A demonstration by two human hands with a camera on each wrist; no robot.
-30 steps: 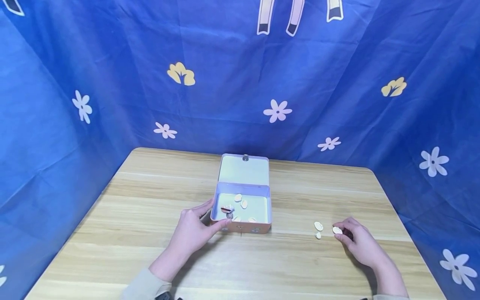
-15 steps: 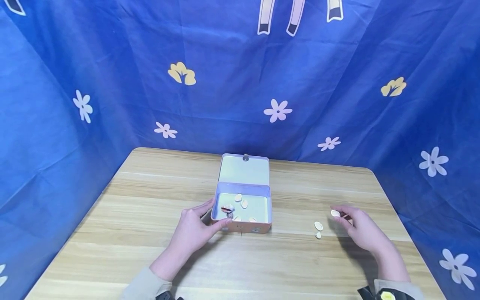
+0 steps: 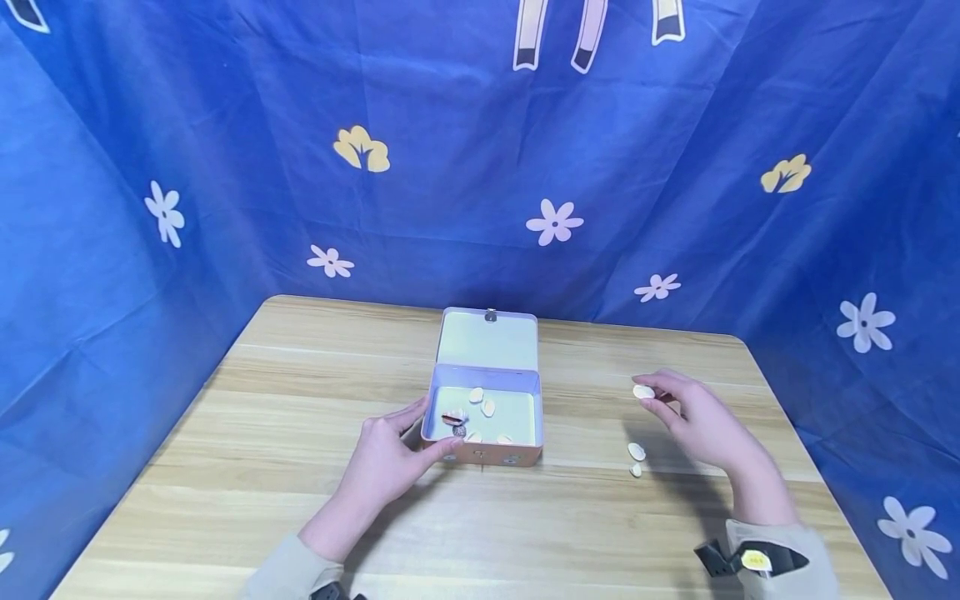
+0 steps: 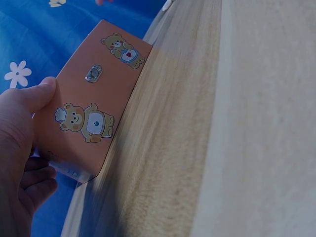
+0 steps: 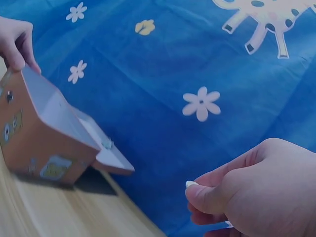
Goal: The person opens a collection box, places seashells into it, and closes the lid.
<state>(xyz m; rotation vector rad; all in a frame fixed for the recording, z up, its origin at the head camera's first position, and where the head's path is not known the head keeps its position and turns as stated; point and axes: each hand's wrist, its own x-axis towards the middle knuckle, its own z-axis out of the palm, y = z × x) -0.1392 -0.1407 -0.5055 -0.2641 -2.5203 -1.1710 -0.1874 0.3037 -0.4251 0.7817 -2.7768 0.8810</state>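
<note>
My left hand (image 3: 386, 458) grips the left front corner of an orange tin box (image 4: 94, 98), thumb at its front rim and fingers along its left side. The box's hinged lid (image 3: 489, 340) stands open, leaning back. Several pale shells (image 3: 489, 408) lie inside it, along with a dark-striped shell (image 3: 453, 417) and a small grey round thing (image 3: 459, 432). Above the table on the right, my right hand (image 3: 701, 421) pinches a white shell (image 3: 643, 392) between thumb and fingers. On the table below are an oval shell (image 3: 637, 452) and a smaller shell (image 3: 636, 471).
The wooden table (image 3: 300, 358) ends at a blue patterned cloth (image 3: 450, 167) at the back and sides. Bare tabletop lies between the box and the two loose shells. Bear pictures (image 4: 74, 118) decorate the box's front.
My right hand has lifted the white shell off the table and carried it away from me and slightly left. The left hand and the box have stayed in place.
</note>
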